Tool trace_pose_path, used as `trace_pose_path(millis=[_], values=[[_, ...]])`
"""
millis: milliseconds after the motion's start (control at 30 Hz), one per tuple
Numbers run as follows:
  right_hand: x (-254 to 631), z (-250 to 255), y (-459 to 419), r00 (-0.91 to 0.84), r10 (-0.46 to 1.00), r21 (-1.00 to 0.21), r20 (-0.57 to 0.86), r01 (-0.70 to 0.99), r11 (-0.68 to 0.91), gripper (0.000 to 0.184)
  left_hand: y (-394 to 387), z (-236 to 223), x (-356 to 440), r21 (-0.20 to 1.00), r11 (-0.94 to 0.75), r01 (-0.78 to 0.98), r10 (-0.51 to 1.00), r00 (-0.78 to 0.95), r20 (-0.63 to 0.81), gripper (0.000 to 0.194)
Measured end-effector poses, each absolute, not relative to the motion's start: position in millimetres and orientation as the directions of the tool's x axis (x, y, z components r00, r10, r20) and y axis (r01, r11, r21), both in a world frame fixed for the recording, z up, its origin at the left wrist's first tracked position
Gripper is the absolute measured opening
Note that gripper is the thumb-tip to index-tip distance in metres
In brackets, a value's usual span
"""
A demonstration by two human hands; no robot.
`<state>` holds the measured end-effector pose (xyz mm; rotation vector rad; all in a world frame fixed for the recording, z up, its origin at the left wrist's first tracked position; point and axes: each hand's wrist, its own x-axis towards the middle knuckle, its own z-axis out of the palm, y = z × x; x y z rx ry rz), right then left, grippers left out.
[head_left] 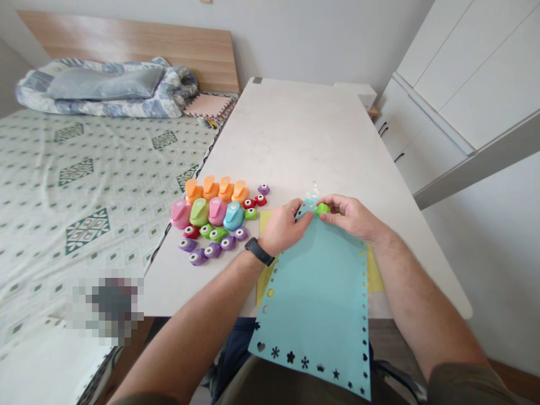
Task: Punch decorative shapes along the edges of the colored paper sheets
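A light blue sheet of paper [323, 292] hangs over the near table edge, with shapes such as stars, flowers, a heart and a crown cut along its borders. My left hand [286, 226] pinches its far left part, thumb on top. In my right hand [348, 215], a small green craft punch [323, 209] is gripped between thumb and fingers at the sheet's far edge. Whether the paper sits inside the punch's slot is hidden. Small paper cut-outs [312, 194] lie just beyond the punch. Yellow paper [374, 273] lies beneath the blue sheet.
Left of my hands stand several larger punches, including an orange punch [211, 187] and a blue punch [233, 216], with small purple punches [213, 250] nearer me. The white table [304, 129] reaches toward the wall. A bed [105, 163] is at left, white cabinets [455, 84] at right.
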<state>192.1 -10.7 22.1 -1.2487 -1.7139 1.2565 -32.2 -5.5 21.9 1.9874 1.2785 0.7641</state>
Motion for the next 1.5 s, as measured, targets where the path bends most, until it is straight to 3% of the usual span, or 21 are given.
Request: trace_pose_path(millis=[700,1100,1500], values=[[189,18,-9,-0.308,0.951,-0.899,0.009,0.415,0.143,0.032,-5,19,-32,0.795,-0.328,0.510,0.910,0.395,0.123,0.029],[183,21,-13,-0.323,0.946,-0.871,0.037,0.454,0.189,0.026,-6,19,-30,0.801,-0.314,0.509,0.909,0.405,0.099,0.062],[180,24,-16,-0.335,0.939,-0.847,0.072,0.477,0.235,0.029,-5,18,-30,0.835,-0.286,0.470,0.900,0.432,0.065,0.057]])
